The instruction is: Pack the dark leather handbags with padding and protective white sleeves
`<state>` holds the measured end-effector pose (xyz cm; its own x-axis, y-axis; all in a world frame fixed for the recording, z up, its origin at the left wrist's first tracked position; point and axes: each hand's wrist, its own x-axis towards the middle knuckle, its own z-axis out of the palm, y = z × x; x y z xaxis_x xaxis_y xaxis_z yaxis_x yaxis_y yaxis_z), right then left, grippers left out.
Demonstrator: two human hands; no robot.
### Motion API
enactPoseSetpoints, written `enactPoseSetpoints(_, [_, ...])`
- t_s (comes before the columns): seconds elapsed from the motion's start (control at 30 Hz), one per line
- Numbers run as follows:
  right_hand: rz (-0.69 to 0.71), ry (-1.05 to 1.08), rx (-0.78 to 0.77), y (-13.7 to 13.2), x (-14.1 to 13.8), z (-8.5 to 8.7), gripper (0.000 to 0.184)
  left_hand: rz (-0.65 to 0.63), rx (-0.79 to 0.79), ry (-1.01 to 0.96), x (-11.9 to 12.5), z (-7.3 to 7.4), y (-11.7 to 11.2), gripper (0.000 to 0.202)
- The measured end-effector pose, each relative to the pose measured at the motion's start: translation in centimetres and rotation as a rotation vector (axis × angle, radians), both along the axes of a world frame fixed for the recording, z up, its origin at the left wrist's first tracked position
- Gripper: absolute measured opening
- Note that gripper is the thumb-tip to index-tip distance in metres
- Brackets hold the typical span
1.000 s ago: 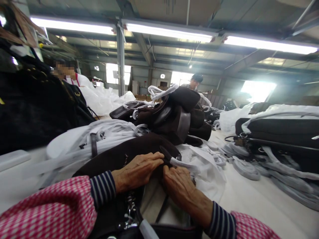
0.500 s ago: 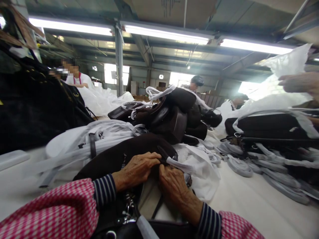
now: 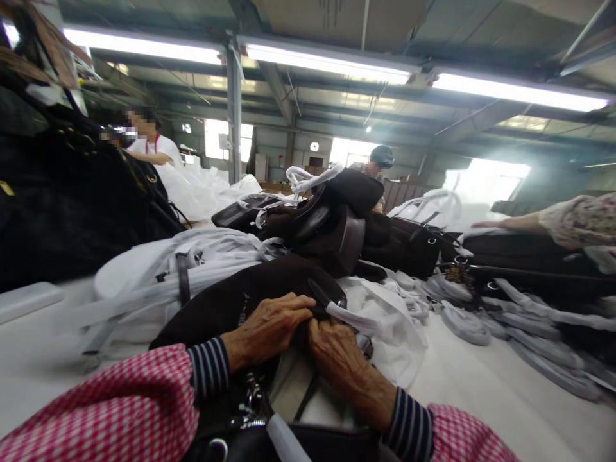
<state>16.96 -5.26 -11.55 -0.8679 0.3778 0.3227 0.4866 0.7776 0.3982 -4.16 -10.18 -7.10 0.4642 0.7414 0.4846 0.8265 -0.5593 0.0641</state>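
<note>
A dark brown bag lies in front of me, its edge between my two hands. My left hand is closed, its fingertips pinching the bag near the base of a strap wrapped in white. Right beside it my right hand is also closed on the bag's edge; its fingertips are partly hidden. Closer to me lies a black bag with a zipper, metal rings and a white-wrapped strap end. White wrapping sheet lies beyond my right hand.
Dark bags are heaped ahead. White-wrapped straps lie at left, with coiled ones at right. A large black bag stands at far left. A co-worker's arm reaches over bags at right; other people stand farther back.
Both my hands stay at nearly the same spot on the bag. At right, the co-worker's hand has come down, and the white sheet held up there has dropped, showing more bags.
</note>
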Motion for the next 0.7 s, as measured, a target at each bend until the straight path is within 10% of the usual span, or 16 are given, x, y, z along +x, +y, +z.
enactPoseSetpoints(0.27, [0.134, 0.149, -0.757, -2.3, 0.9, 3.5, 0.007, -0.047, 0.182, 0.110, 0.7, 0.9, -0.9, 0.026])
enactPoseSetpoints(0.4, [0.100, 0.241, -0.865, -2.4, 1.1, 2.7, 0.005, -0.208, 0.380, 0.296, 0.9, 2.1, -2.2, 0.016])
enactPoseSetpoints(0.57, [0.194, 0.364, -0.852, -2.5, 1.0, 1.4, 0.006, -0.182, -0.112, 0.303, 1.3, 3.9, -2.7, 0.014])
enactPoseSetpoints(0.7, [0.225, 0.450, -0.798, -2.8, 1.0, 1.2, 0.007, -0.131, -0.213, 0.321, 0.7, 3.8, -2.8, 0.029])
